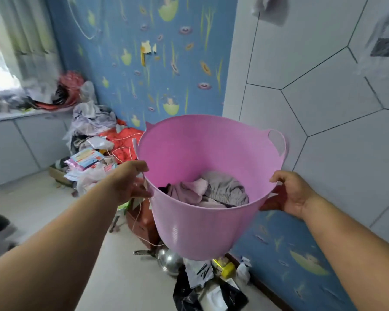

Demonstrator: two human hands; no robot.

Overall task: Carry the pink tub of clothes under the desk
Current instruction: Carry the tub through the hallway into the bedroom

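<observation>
Pink tub, held aloft

Pink tub (202, 221): between both hands, clear of the floor, tilted toward the viewer.
Clothes (211, 190): grey and pale pieces, bunched at tub bottom.
Left hand (130, 180): clamped on near-left rim.
Right hand (290, 194): clamped on right rim.

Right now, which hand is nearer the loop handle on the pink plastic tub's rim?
Right. The right hand grips the rim below the loop handle; the left hand holds the opposite side.
</observation>
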